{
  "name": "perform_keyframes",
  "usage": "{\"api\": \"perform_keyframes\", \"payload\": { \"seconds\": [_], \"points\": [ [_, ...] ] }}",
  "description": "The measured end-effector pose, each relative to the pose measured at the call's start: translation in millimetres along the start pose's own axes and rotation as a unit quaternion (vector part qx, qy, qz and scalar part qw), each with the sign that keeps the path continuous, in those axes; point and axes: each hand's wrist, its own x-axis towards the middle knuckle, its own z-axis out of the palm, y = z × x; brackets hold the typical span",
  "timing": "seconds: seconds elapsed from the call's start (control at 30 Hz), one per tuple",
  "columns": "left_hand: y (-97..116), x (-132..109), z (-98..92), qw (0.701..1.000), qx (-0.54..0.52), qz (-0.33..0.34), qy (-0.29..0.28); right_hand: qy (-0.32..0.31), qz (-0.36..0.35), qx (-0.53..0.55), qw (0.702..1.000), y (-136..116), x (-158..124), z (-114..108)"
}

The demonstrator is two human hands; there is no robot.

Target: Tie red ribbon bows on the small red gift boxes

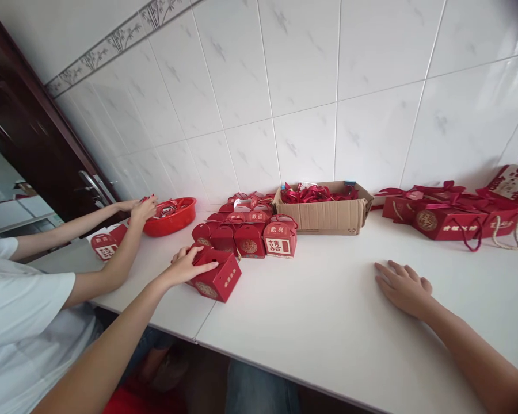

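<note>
My left hand [187,265] grips a small red gift box [219,278] with gold print, with thumb and fingers laid over its top. The box stands on the white table [302,310], and its far side is hidden behind my fingers. Just behind it are several similar red boxes [250,238] in rows, one with a white double-happiness panel. My right hand [404,289] rests open on the table with nothing in it, its fingers stretched forward.
A cardboard carton [323,217] of red ribbons stands by the tiled wall. Ribboned gift boxes [451,221] sit at the right. On the left, a co-worker's hands [143,208] are at a red basin [172,220], with another box [105,244] nearby. The table's front edge runs before me.
</note>
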Motion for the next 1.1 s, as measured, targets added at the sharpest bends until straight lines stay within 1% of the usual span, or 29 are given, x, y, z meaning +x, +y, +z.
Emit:
{"api": "perform_keyframes", "payload": {
  "seconds": [0.1, 0.13, 0.17, 0.2, 0.23, 0.27, 0.33, 0.4, 0.47, 0.53, 0.63, 0.73, 0.83, 0.93, 1.03, 1.1],
  "points": [
    [28.1, -32.2, 5.4, 0.999, 0.008, 0.027, -0.028, -0.006, 0.009, -0.001, 1.000, -0.7, 0.4, -0.2],
    [41.0, -42.1, 7.4, 0.999, 0.014, 0.030, -0.022, -0.009, 0.010, -0.001, 1.000, -0.9, 0.5, -0.4],
    [54.7, -50.2, 9.4, 0.999, 0.038, 0.039, -0.004, -0.011, 0.010, -0.001, 1.000, -1.0, 0.4, -0.6],
    [68.3, -55.9, 11.1, 0.996, 0.062, 0.056, 0.009, -0.014, 0.008, -0.002, 1.000, -1.1, 0.3, -0.8],
    [80.6, -58.7, 12.3, 0.994, 0.077, 0.070, 0.016, -0.016, 0.006, -0.003, 1.000, -1.1, 0.0, -1.0],
    [90.8, -58.3, 12.9, 0.994, 0.088, 0.068, 0.013, -0.016, 0.004, -0.003, 1.000, -1.2, -0.4, -1.3],
    [101.2, -49.0, 12.0, 0.995, 0.095, 0.031, 0.001, -0.016, 0.003, -0.003, 1.000, -1.1, -1.3, -1.9],
    [96.4, -33.5, 7.9, 0.997, 0.080, -0.011, -0.017, -0.017, 0.002, -0.003, 1.000, -0.9, -2.2, -2.4],
    [79.4, -19.9, 1.6, 0.997, 0.051, -0.037, -0.053, -0.013, 0.000, -0.002, 1.000, -0.6, -2.6, -2.6],
    [57.0, -13.7, -5.5, 0.997, 0.034, -0.025, -0.072, -0.008, -0.003, 0.000, 1.000, -0.4, -2.6, -2.5],
    [28.7, -18.8, -13.6, 0.995, 0.017, 0.017, -0.101, -0.004, -0.006, 0.011, 1.000, -0.3, -2.7, -2.7],
    [17.4, -30.5, -15.5, 0.990, 0.001, 0.058, -0.128, -0.010, -0.007, 0.021, 1.000, -1.1, -3.3, -4.2],
    [21.7, -38.1, -13.7, 0.989, -0.001, 0.094, -0.116, -0.020, 0.001, 0.020, 1.000, -2.5, -4.0, -6.4],
    [34.2, -41.2, -11.8, 0.988, 0.013, 0.117, -0.102, -0.017, 0.000, 0.023, 1.000, -3.2, -4.3, -7.3],
    [51.0, -44.8, -7.0, 0.980, -0.037, 0.149, -0.123, -0.018, -0.004, 0.020, 1.000, -2.3, -3.5, -4.8],
    [65.9, -49.4, -0.7, 0.974, -0.079, 0.165, -0.130, -0.016, -0.006, 0.018, 1.000, -2.1, -2.2, -1.9]
  ]
}}
